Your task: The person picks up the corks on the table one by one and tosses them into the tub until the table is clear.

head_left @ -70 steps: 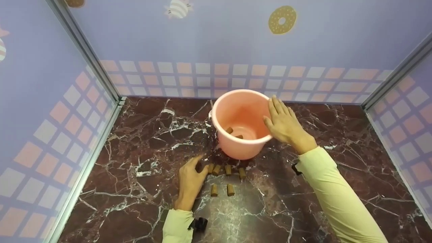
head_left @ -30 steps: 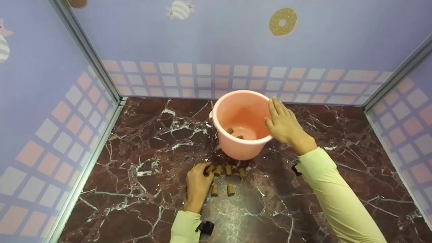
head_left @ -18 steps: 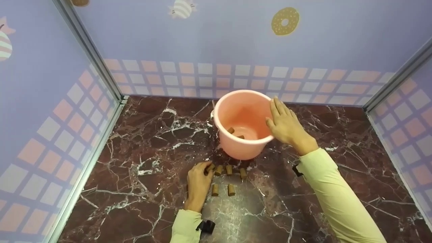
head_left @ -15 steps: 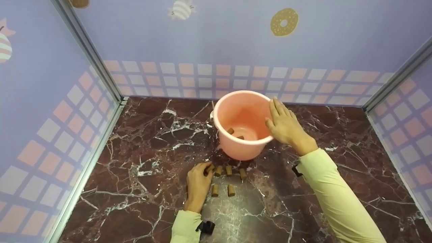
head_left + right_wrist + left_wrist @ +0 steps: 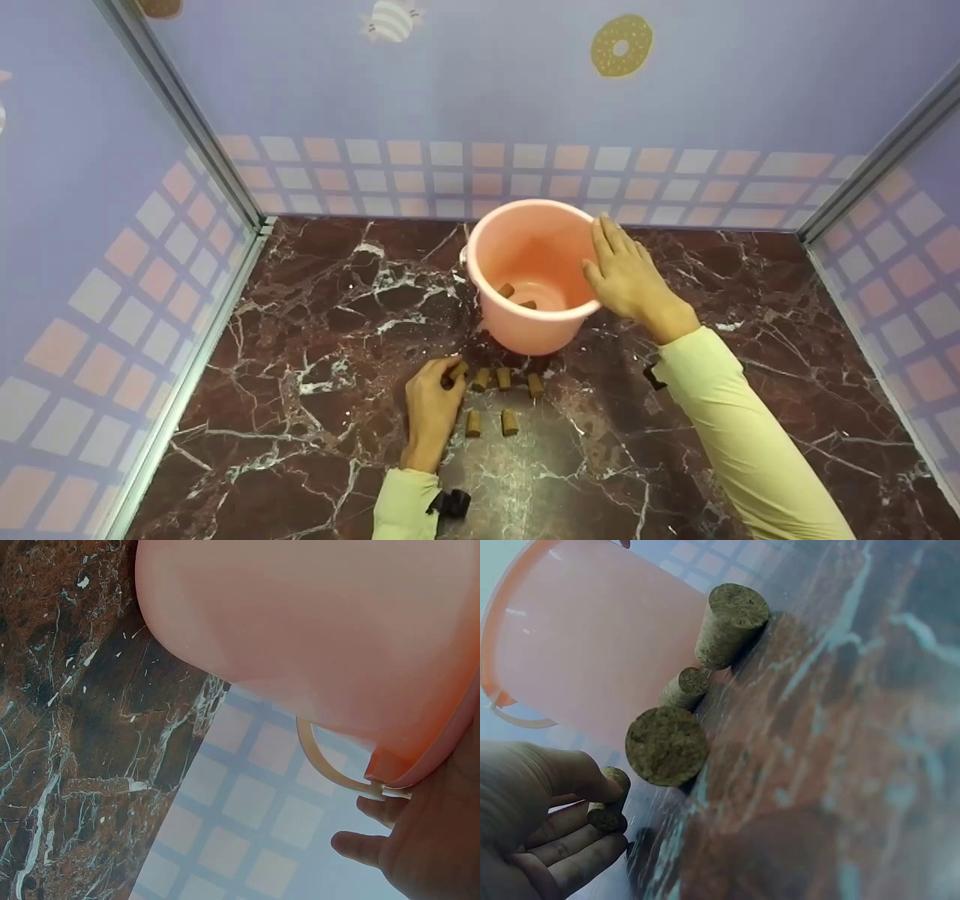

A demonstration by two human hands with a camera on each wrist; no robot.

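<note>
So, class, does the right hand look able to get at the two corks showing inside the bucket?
Probably yes: the right hand is at the edge of the bucket, whose top is open, and nothing seems to cover the corks, though it would need to reach down.

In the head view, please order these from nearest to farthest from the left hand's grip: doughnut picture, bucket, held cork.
1. Held cork: pinched in the left grip.
2. Bucket: ahead, to the right.
3. Doughnut picture: farthest back, on the wall.
</note>
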